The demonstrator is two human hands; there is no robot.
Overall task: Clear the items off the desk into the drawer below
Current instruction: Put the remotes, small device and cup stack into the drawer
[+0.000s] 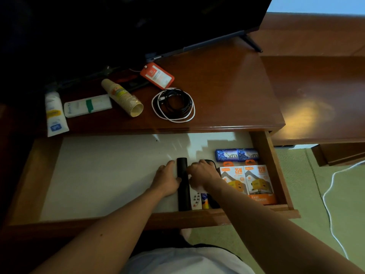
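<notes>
Reaching into the open drawer (262,155), the left hand (167,179) lies flat-fingered against a black tube (182,184), steadying it, while the right hand (203,173) curls its grip over something I cannot make out, packing things tightly rightward. Cups (123,97), cables (173,104), a badge (157,75) and a lotion tube (54,113) wait on the worktop (227,91).

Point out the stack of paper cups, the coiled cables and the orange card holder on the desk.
Stack of paper cups (122,97), head view, middle of stack.
Coiled cables (188,105), head view, black coil's right side.
Orange card holder (157,75), head view, front face.
</notes>
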